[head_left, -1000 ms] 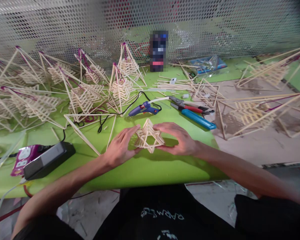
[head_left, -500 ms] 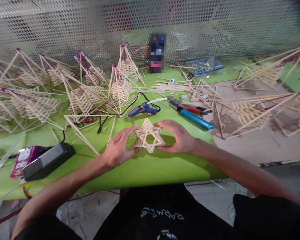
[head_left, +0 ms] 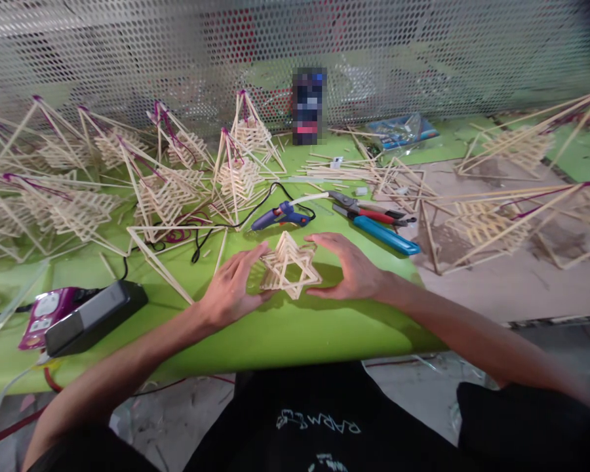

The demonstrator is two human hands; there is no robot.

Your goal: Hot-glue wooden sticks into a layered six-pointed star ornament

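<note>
A star-shaped stack of thin wooden sticks (head_left: 291,265) is between my hands over the green tabletop (head_left: 295,334). My left hand (head_left: 233,282) grips the stack's left side, thumb low and fingers high. On the right side, my right hand (head_left: 349,269) curves round the stack with thumb and fingers apart, the fingertips close to its upper right corner. Just beyond the stack lies a blue glue gun (head_left: 281,215) with a white glue stick in its back.
Pliers (head_left: 373,211) and a blue cutter (head_left: 386,236) lie right of the glue gun. Loose sticks (head_left: 334,172) and a phone (head_left: 309,108) are behind. Stick pyramids (head_left: 164,190) crowd the left; others (head_left: 491,223) stand right. A power strip (head_left: 52,311) and grey box (head_left: 96,318) sit front left.
My right hand's thumb has come slightly away from the star-shaped stack. The stack and my left hand have shifted very slightly left.
</note>
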